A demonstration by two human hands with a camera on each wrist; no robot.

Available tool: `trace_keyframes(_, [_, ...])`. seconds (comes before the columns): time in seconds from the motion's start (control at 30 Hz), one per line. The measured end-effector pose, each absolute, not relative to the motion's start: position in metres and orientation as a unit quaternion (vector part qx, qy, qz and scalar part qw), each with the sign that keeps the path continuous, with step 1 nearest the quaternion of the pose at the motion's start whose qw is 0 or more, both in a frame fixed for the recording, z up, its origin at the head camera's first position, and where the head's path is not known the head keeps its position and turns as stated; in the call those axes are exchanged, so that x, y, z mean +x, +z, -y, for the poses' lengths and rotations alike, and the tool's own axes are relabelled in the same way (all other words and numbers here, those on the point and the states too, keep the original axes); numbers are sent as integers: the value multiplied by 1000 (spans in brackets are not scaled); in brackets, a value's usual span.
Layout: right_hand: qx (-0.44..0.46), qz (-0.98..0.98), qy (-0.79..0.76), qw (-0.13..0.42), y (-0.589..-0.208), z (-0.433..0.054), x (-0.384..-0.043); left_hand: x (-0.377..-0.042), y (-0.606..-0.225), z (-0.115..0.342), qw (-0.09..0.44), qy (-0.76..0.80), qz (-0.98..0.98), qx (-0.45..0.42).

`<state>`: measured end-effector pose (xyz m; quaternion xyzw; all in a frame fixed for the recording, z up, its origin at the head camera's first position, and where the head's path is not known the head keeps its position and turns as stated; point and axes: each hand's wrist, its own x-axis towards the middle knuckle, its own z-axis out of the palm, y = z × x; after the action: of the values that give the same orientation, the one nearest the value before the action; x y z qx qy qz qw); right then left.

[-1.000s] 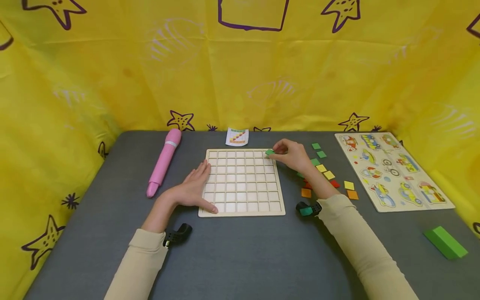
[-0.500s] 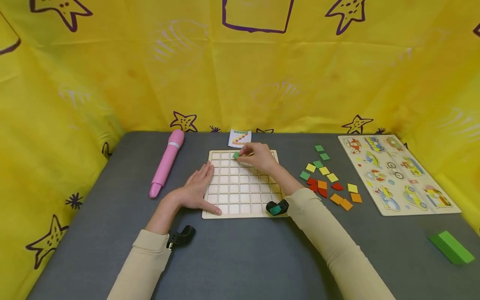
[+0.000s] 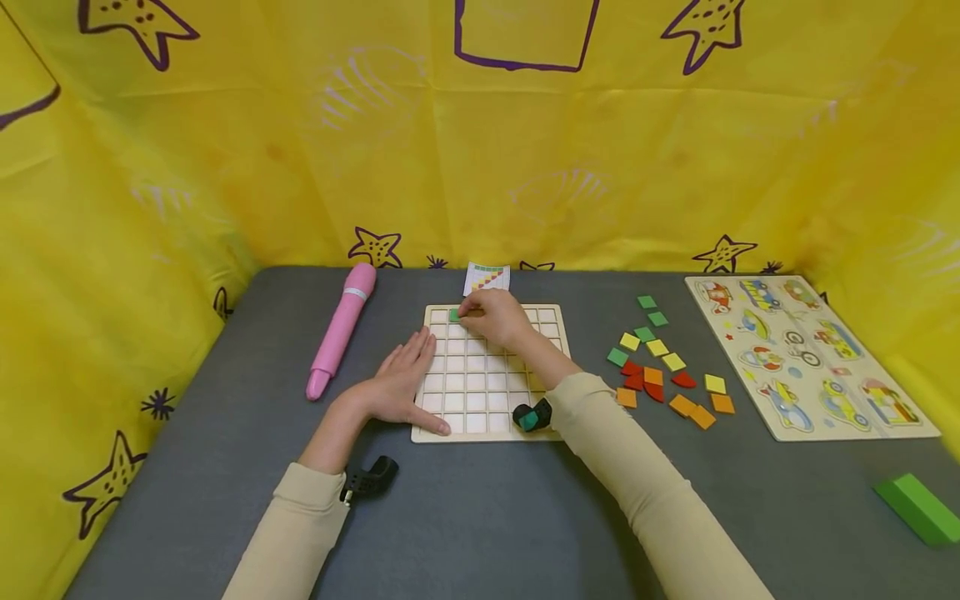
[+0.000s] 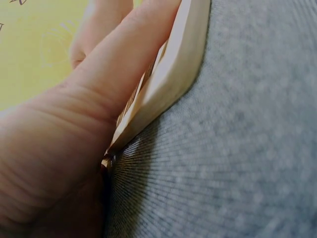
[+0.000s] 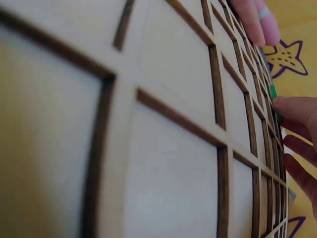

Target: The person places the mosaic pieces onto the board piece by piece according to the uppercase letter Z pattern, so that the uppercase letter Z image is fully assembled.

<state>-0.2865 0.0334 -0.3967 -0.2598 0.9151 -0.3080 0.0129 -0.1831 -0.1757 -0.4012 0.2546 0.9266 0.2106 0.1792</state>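
A wooden grid board (image 3: 491, 440) with square cells lies flat on the dark table. My left hand (image 3: 401, 383) rests on the board's left edge, fingers straight and thumb over the front left corner; the left wrist view shows the thumb (image 4: 124, 54) along the board's rim. My right hand (image 3: 498, 318) reaches over the board and pinches a small green square tile (image 3: 454, 315) at the far row, near the left end. In the right wrist view the fingers (image 5: 297, 109) hold the green tile (image 5: 274, 93) right at the grid.
Loose green, yellow, red and orange tiles (image 3: 673, 362) lie right of the board. A small pattern card (image 3: 486, 277) is behind it. A pink wand-like stick (image 3: 341, 333) lies left, a picture puzzle board (image 3: 810, 358) and a green block (image 3: 918, 508) right. Yellow cloth (image 3: 480, 167) hangs behind.
My right hand has carried the green tile leftward along the far row, from the right corner to near the left end. The left hand stays on the board. The head view has shifted slightly.
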Motion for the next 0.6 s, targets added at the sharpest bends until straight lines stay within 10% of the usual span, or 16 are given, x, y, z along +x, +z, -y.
trace_keyframes(0.6, [-295, -892, -341, 20, -395, -62, -279, -182, -401, 174, 175, 204, -929, 254])
